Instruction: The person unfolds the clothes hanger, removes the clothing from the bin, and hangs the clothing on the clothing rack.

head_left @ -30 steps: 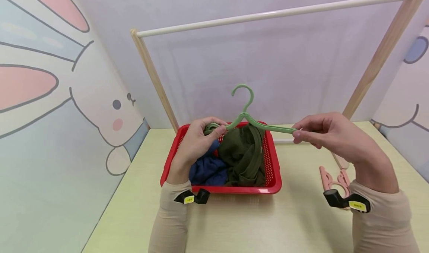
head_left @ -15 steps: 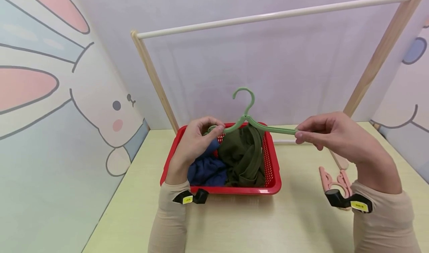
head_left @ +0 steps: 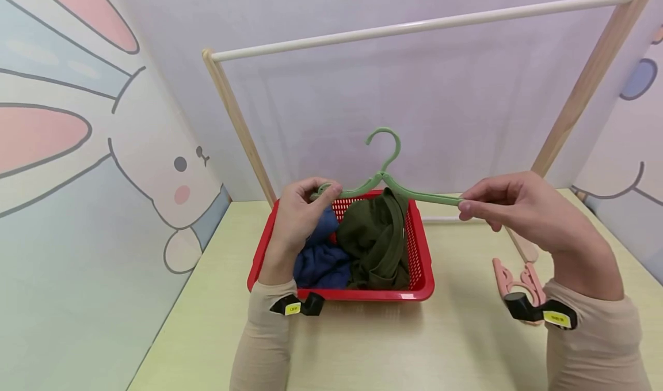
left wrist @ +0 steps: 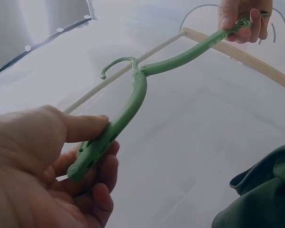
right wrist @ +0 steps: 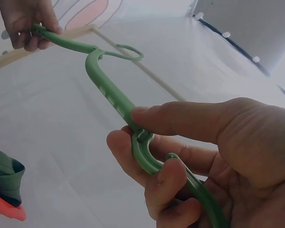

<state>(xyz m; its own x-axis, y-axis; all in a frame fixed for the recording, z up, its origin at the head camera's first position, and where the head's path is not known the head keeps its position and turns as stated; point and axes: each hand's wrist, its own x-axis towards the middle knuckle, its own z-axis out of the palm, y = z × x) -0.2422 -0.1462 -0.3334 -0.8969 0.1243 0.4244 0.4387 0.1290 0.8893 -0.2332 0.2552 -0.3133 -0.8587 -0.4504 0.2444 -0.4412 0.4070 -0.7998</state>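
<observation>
A green folding clothes hanger (head_left: 384,175) is stretched between my two hands above the basket, its hook pointing up. My left hand (head_left: 299,215) pinches the end of one arm between thumb and fingers. At the opposite arm's end, my right hand (head_left: 510,209) grips near a joint. In the right wrist view, a curved green piece (right wrist: 147,159) runs from that joint into the right palm. Below the hanger, the red basket (head_left: 362,294) holds a dark green cloth (head_left: 375,241) and a blue cloth (head_left: 321,264).
A pink folding hanger (head_left: 502,276) lies on the table (head_left: 393,345), partly behind my right wrist. A rack with a white rail (head_left: 414,27) and wooden posts (head_left: 240,126) stands behind the basket. Walls with rabbit drawings (head_left: 171,166) rise at the sides.
The hanger's arms have spread to a flatter angle, and its hook has shifted slightly right. My right hand has moved a little to the right. Both hands keep their hold.
</observation>
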